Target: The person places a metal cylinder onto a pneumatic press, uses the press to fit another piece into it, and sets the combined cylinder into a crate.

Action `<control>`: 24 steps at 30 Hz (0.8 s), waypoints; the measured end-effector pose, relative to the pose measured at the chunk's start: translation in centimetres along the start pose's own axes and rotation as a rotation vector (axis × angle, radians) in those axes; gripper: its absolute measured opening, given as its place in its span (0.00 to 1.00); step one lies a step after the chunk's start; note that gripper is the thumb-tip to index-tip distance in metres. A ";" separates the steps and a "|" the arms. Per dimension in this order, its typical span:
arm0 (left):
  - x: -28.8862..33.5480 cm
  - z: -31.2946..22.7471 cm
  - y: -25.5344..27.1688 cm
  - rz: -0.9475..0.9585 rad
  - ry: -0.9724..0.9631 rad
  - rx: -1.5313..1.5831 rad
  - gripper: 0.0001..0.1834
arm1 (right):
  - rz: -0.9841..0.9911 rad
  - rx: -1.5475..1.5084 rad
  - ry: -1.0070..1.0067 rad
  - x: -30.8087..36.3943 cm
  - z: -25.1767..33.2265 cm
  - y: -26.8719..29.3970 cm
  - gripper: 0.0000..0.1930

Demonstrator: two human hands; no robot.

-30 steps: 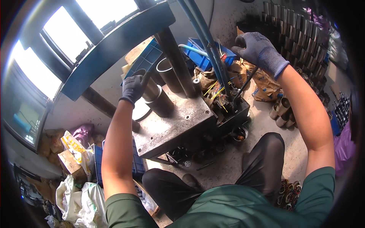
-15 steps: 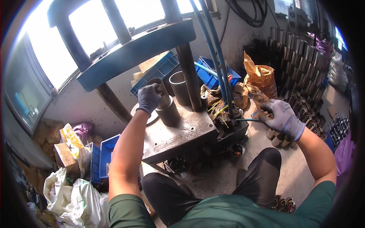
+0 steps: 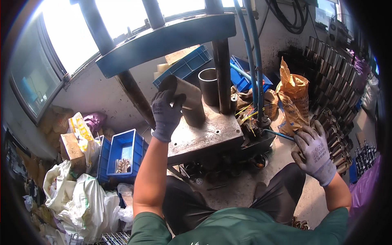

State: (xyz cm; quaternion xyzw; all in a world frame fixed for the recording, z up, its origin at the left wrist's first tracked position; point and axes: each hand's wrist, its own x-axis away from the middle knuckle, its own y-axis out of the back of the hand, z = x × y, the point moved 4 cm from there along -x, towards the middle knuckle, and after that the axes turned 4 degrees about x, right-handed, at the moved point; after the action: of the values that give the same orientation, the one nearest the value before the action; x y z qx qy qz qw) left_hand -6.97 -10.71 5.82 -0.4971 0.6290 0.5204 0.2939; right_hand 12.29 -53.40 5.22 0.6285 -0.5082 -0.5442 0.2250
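Observation:
My left hand (image 3: 168, 114), in a grey work glove, has its thumb and fingers on the side of a metal cylinder (image 3: 187, 93). That cylinder leans at the top of a darker metal cylinder (image 3: 195, 116) standing on the steel press table (image 3: 200, 139); whether they touch is hidden. Farther back on the table stands a wide, hollow dark metal tube (image 3: 210, 90). My right hand (image 3: 313, 152), gloved too, is open with its fingers stretched out. It is by the outer end of a thin blue rod (image 3: 279, 134); contact cannot be made out.
A blue press crossbeam (image 3: 167, 43) spans above the table, with a dark column (image 3: 221, 77) behind the cylinders. Blue hoses (image 3: 256, 61) hang at right. Brown paper sacks (image 3: 297, 92) and stacked metal tubes (image 3: 330, 65) stand beyond. Blue bins (image 3: 136, 153) and white sacks (image 3: 81, 196) lie left.
The view has shifted left and down. My left hand has moved lower on the cylinder's side, and the cylinder tilts more. My right hand's curled fingers have straightened.

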 end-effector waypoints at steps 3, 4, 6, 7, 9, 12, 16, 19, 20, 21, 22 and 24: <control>7.3 4.1 2.2 -0.040 0.299 -0.093 0.07 | -0.039 -0.296 0.166 -1.9 6.0 -0.5 0.26; 9.2 5.9 2.0 -0.009 0.252 -0.191 0.05 | -0.030 -0.381 0.202 -3.2 7.4 -1.8 0.25; 12.3 9.8 2.0 0.048 0.284 -0.301 0.09 | -0.012 -0.471 0.267 -5.9 10.2 -5.9 0.25; 12.8 11.0 1.5 0.107 0.289 -0.344 0.11 | 0.006 -0.567 0.310 -7.0 11.4 -8.7 0.24; 13.0 11.1 0.2 0.240 0.275 -0.440 0.13 | 0.041 -0.669 0.357 -7.3 13.3 -14.5 0.24; 13.3 11.2 -0.2 0.330 0.307 -0.467 0.15 | 0.222 -0.808 0.408 -5.3 15.4 -20.3 0.25; 13.2 11.1 -0.4 0.417 0.269 -0.485 0.13 | 0.574 -0.871 0.507 -3.9 18.1 -22.4 0.26; 12.7 10.8 0.4 0.371 0.257 -0.481 0.12 | 0.594 -0.849 0.469 -4.8 18.2 -22.5 0.34; 12.4 10.4 0.6 0.321 0.231 -0.479 0.13 | 0.548 -0.806 0.455 -5.0 18.0 -22.4 0.40; 11.6 9.3 1.5 0.263 0.181 -0.442 0.12 | 0.554 -0.813 0.447 -5.5 18.1 -21.7 0.40; 11.0 8.1 2.7 0.217 0.162 -0.411 0.12 | 0.577 -0.937 0.335 -6.2 17.9 -20.4 0.46; 10.6 6.0 5.0 0.014 0.114 -0.323 0.11 | 0.549 -1.132 0.234 -7.3 17.2 -19.9 0.58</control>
State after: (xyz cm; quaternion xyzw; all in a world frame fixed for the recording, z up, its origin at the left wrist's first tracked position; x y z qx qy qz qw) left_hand -16.03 -8.64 -3.47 -0.5620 0.5563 0.5880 0.1703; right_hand 5.26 -34.68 -13.37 0.3147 -0.2564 -0.5787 0.7073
